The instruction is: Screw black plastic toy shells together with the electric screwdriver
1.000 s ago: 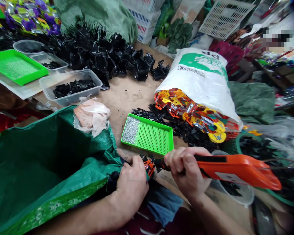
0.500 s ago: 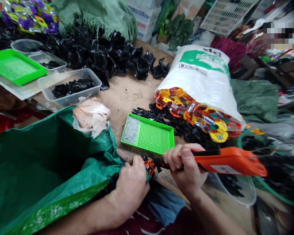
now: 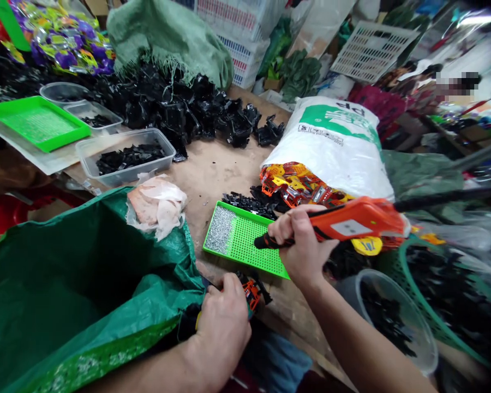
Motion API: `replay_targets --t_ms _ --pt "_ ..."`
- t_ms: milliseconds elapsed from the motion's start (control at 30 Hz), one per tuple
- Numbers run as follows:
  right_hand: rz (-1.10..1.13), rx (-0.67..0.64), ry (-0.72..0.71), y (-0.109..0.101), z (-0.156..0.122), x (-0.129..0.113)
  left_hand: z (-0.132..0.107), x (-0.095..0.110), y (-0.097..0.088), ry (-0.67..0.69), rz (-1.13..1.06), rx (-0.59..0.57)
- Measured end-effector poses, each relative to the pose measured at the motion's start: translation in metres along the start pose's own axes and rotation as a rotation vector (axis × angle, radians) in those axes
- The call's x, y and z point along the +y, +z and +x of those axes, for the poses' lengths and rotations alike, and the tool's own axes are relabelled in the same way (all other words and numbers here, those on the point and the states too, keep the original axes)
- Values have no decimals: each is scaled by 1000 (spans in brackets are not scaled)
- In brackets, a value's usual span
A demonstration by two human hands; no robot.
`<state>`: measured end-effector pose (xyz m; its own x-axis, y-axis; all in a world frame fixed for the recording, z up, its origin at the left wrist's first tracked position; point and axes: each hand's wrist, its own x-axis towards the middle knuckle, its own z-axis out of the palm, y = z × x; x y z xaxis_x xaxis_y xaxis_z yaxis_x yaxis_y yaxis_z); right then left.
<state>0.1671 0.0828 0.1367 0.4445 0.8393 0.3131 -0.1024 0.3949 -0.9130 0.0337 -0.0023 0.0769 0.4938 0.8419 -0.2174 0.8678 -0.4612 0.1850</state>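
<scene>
Head cam, L hand (image 3: 223, 335) gripping orange plastic piece (image 3: 251, 289), R hand (image 3: 298, 240) clenching orange hand tool (image 3: 352, 219) (tip over green tray (image 3: 245, 240))

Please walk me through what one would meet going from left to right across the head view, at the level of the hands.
Green woven sack → left hand → orange plastic piece → right hand → orange tool → clear plastic sheeting

The right hand (image 3: 298, 240) has swung the orange power tool (image 3: 352, 221) up and away from the orange plastic piece (image 3: 252, 289) in the left hand (image 3: 223, 333); its black nose now sits above the green perforated tray (image 3: 245, 240).
</scene>
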Motion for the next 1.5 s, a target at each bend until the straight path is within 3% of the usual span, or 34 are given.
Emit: replay_targets --t_ms 167,300,567,900,1200,1500 --pt "-22 50 -106 11 27 44 0 0 4 6 64 32" --pt "10 11 -113 16 37 61 -1 1 9 -3 72 64" --pt "8 -6 -67 20 39 72 -1 0 21 1 91 165" --pt "-8 -22 -80 19 38 79 -1 0 21 18 94 174" --pt "19 -12 -84 21 39 70 0 0 19 5 89 124" --pt "20 -11 -78 0 27 16 0 -2 8 5 39 65"
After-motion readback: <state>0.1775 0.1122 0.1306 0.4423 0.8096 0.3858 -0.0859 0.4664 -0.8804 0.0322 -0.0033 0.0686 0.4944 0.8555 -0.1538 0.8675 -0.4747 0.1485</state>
